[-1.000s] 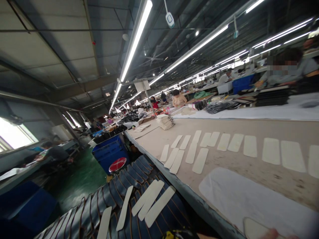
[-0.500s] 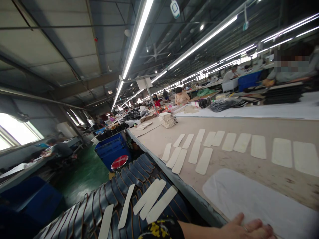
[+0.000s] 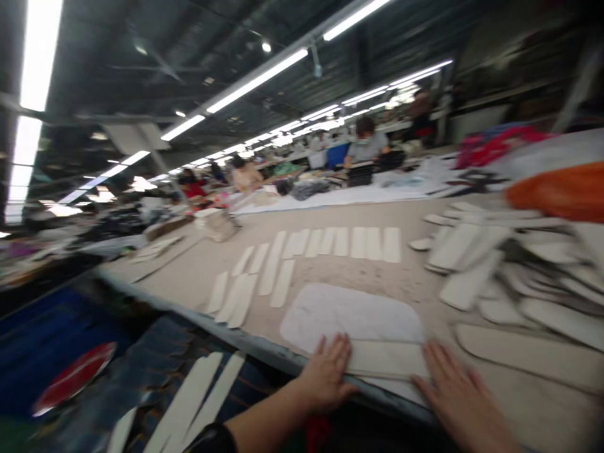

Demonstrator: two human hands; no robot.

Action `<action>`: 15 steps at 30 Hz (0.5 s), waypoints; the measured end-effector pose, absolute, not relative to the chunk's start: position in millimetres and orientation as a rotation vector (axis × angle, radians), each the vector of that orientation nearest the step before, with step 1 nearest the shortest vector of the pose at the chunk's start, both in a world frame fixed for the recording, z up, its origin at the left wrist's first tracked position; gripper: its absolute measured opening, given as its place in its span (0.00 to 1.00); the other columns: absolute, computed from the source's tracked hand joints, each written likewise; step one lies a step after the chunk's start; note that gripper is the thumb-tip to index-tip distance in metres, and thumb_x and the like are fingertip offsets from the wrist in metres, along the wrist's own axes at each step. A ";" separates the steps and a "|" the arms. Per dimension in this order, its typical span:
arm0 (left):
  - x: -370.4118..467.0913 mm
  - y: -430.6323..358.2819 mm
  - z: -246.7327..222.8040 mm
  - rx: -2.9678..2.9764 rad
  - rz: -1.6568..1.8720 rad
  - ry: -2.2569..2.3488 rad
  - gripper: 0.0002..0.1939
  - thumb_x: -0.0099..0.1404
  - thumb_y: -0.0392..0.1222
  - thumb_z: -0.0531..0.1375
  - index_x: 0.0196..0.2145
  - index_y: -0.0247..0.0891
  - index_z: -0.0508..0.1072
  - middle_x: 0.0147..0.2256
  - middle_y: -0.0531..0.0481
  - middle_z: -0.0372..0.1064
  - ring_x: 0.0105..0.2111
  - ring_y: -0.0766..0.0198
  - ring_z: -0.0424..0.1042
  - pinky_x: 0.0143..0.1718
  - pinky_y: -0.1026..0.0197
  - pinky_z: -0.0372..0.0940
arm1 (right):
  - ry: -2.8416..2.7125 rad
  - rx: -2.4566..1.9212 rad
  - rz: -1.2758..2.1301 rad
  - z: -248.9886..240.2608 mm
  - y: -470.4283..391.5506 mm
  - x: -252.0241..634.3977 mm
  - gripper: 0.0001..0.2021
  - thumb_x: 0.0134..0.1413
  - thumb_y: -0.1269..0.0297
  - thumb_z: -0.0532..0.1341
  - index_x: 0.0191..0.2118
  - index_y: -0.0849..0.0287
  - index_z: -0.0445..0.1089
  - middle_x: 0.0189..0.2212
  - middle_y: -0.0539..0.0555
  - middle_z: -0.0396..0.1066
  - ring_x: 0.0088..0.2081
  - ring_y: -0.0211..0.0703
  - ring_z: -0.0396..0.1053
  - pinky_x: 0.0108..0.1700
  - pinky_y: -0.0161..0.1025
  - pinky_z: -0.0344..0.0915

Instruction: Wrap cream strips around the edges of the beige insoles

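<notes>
A long cream strip (image 3: 389, 358) lies near the table's front edge, partly over a white rounded sheet (image 3: 353, 311). My left hand (image 3: 325, 371) rests flat at the strip's left end, fingers stretched out. At the strip's right end my right hand (image 3: 460, 387) presses down with its fingers apart. Beyond the sheet, several cream pieces (image 3: 368, 243) form a row on the beige table surface (image 3: 330, 274). To the right is a loose pile of cream pieces (image 3: 472, 277).
Dark stacked pieces (image 3: 155, 358) with cream strips on them stand below the table at left, beside a red round stool (image 3: 75, 377) and a blue bin (image 3: 42, 333). Orange material (image 3: 561, 192) lies at far right. People sit across the table farther back.
The view has swung right and down. My right hand and the loose pile are now visible. The long strip between my hands shows now; my left hand lies at its left end.
</notes>
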State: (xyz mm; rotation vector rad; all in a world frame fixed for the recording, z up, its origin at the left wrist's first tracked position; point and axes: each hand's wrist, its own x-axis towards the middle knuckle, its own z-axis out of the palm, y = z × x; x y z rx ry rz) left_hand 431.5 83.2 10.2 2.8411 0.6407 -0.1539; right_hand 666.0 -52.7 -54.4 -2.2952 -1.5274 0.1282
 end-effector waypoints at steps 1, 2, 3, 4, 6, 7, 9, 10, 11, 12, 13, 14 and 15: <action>432.8 87.3 4.7 2.800 -0.125 0.673 0.37 0.62 0.55 0.49 0.62 0.31 0.46 0.62 0.35 0.40 0.62 0.51 0.40 0.60 0.43 0.38 | -1.480 -2.409 0.197 -48.6 -58.4 669.0 0.33 0.54 0.46 0.43 0.62 0.60 0.50 0.62 0.56 0.46 0.63 0.51 0.39 0.61 0.57 0.40; 435.4 94.0 -2.2 2.752 -0.063 0.667 0.34 0.62 0.53 0.50 0.61 0.33 0.49 0.62 0.37 0.41 0.62 0.51 0.41 0.60 0.43 0.37 | -1.447 -2.463 0.255 -43.9 -60.1 672.0 0.34 0.56 0.47 0.43 0.63 0.63 0.48 0.62 0.56 0.43 0.63 0.50 0.37 0.61 0.55 0.38; 439.2 101.9 -9.2 2.689 0.028 0.677 0.31 0.62 0.52 0.51 0.60 0.36 0.52 0.62 0.40 0.44 0.62 0.52 0.43 0.60 0.43 0.37 | -1.416 -2.484 0.294 -40.6 -59.0 675.2 0.34 0.56 0.47 0.44 0.63 0.65 0.46 0.63 0.57 0.41 0.64 0.49 0.36 0.62 0.53 0.36; 443.6 109.9 -15.1 2.610 0.102 0.685 0.29 0.62 0.51 0.52 0.58 0.39 0.57 0.61 0.42 0.48 0.61 0.52 0.46 0.60 0.44 0.39 | -1.402 -2.473 0.329 -38.3 -56.7 678.4 0.36 0.56 0.46 0.44 0.63 0.67 0.45 0.63 0.57 0.38 0.64 0.49 0.34 0.62 0.53 0.34; 452.7 122.4 -20.1 2.425 0.183 0.682 0.24 0.59 0.50 0.55 0.52 0.41 0.66 0.58 0.44 0.56 0.59 0.52 0.52 0.60 0.47 0.42 | -1.359 -2.428 0.363 -35.4 -52.9 682.6 0.36 0.56 0.46 0.46 0.63 0.68 0.45 0.64 0.58 0.36 0.64 0.49 0.33 0.62 0.51 0.31; 456.7 126.3 -18.8 2.356 0.215 0.689 0.23 0.56 0.50 0.58 0.49 0.41 0.69 0.56 0.44 0.59 0.58 0.52 0.55 0.59 0.49 0.44 | -1.335 -2.407 0.372 -34.2 -52.7 682.9 0.36 0.57 0.47 0.47 0.63 0.68 0.45 0.64 0.59 0.36 0.64 0.48 0.33 0.62 0.50 0.30; 463.8 130.5 -11.5 2.301 0.265 0.735 0.24 0.50 0.49 0.63 0.45 0.40 0.72 0.51 0.44 0.65 0.54 0.51 0.60 0.58 0.51 0.49 | -1.282 -2.364 0.358 -32.1 -55.1 681.0 0.34 0.57 0.50 0.49 0.63 0.67 0.45 0.64 0.59 0.37 0.64 0.47 0.34 0.63 0.49 0.29; 467.5 131.7 -7.1 2.322 0.261 0.767 0.25 0.47 0.48 0.63 0.44 0.39 0.72 0.50 0.43 0.67 0.52 0.50 0.61 0.57 0.51 0.50 | -1.260 -2.341 0.346 -31.3 -57.0 679.9 0.34 0.57 0.52 0.50 0.63 0.67 0.44 0.64 0.59 0.38 0.64 0.46 0.35 0.63 0.48 0.29; 471.3 132.7 -2.8 2.362 0.231 0.802 0.27 0.45 0.47 0.64 0.44 0.38 0.72 0.48 0.43 0.68 0.51 0.50 0.62 0.56 0.51 0.52 | -1.239 -2.314 0.332 -30.6 -58.8 679.3 0.34 0.56 0.53 0.51 0.63 0.66 0.43 0.63 0.59 0.40 0.64 0.46 0.36 0.63 0.47 0.29; 475.4 133.8 1.0 2.407 0.180 0.832 0.28 0.44 0.46 0.64 0.45 0.37 0.71 0.47 0.42 0.68 0.50 0.50 0.63 0.55 0.51 0.54 | -1.216 -2.286 0.322 -29.9 -60.3 679.5 0.35 0.55 0.55 0.53 0.64 0.66 0.43 0.63 0.59 0.42 0.63 0.46 0.37 0.63 0.46 0.30; 479.4 134.8 4.3 2.445 0.123 0.853 0.29 0.43 0.45 0.63 0.45 0.36 0.70 0.45 0.42 0.69 0.48 0.50 0.64 0.53 0.51 0.55 | -1.187 -2.259 0.316 -29.0 -61.4 680.5 0.36 0.53 0.56 0.55 0.64 0.66 0.42 0.63 0.59 0.43 0.63 0.46 0.39 0.63 0.46 0.32; 483.2 135.7 7.1 2.468 0.077 0.866 0.30 0.42 0.44 0.64 0.45 0.35 0.70 0.43 0.43 0.69 0.46 0.50 0.65 0.51 0.52 0.57 | -1.152 -2.235 0.316 -28.0 -62.1 682.3 0.38 0.51 0.57 0.57 0.64 0.66 0.41 0.62 0.60 0.45 0.62 0.46 0.41 0.63 0.45 0.34; 486.6 136.2 9.6 2.469 0.059 0.878 0.29 0.41 0.44 0.64 0.44 0.35 0.70 0.42 0.43 0.69 0.45 0.50 0.66 0.50 0.53 0.58 | -1.109 -2.213 0.317 -26.9 -62.5 684.5 0.40 0.49 0.58 0.58 0.64 0.66 0.41 0.61 0.61 0.47 0.62 0.47 0.44 0.62 0.44 0.37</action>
